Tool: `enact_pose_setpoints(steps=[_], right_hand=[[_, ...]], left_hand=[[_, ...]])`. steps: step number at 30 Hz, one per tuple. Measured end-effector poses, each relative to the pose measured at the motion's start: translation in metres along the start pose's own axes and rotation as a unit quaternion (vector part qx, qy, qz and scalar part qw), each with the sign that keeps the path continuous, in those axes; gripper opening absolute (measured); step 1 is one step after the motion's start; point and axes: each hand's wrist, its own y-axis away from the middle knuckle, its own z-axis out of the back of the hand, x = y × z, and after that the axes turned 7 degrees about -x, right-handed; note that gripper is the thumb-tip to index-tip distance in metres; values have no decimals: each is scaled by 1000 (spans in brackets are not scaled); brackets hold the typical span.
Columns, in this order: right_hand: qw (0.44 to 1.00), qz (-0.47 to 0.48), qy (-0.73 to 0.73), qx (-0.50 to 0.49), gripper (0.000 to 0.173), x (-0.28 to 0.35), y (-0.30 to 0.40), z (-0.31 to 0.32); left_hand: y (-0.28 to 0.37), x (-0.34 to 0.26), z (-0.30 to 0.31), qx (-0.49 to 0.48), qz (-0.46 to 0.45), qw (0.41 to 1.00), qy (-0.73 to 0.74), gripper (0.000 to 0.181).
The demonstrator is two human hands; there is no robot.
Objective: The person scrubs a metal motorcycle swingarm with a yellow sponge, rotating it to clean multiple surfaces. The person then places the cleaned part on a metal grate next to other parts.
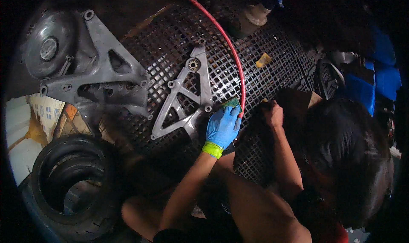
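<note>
My left hand, in a blue glove with a lime-green band at the wrist, is closed on a green scouring pad. It is beside the lower right corner of a triangular cast-metal bracket, which has a round bearing near its top. A red hose curves down to the glove's thumb side, where its lower end is hidden. The bracket lies on a black plastic grid mat. My right hand is out of view. Bare legs fill part of the lower middle.
A co-worker's head and bare hand are close on the right. A larger grey casting with a round cover lies at left, above tyres. A yellow scrap, a pale container and blue plastic pieces are farther off.
</note>
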Motion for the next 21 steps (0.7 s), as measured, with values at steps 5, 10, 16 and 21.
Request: enact_pose_setpoints(steps=[5, 10, 16, 21], right_hand=[[928, -5, -366, 65, 20, 105, -7, 25], [869, 78, -451, 189, 18, 192, -11, 13], [927, 270, -252, 66, 29, 237, -22, -17], [833, 537, -124, -53, 47, 226, -42, -61]], left_hand=[[-22, 20, 26, -88, 125, 976, 154, 58], [-42, 35, 50, -127, 207, 957, 161, 56], [-7, 62, 63, -245, 205, 940, -116, 85], [6, 69, 60, -105, 156, 964, -190, 125]])
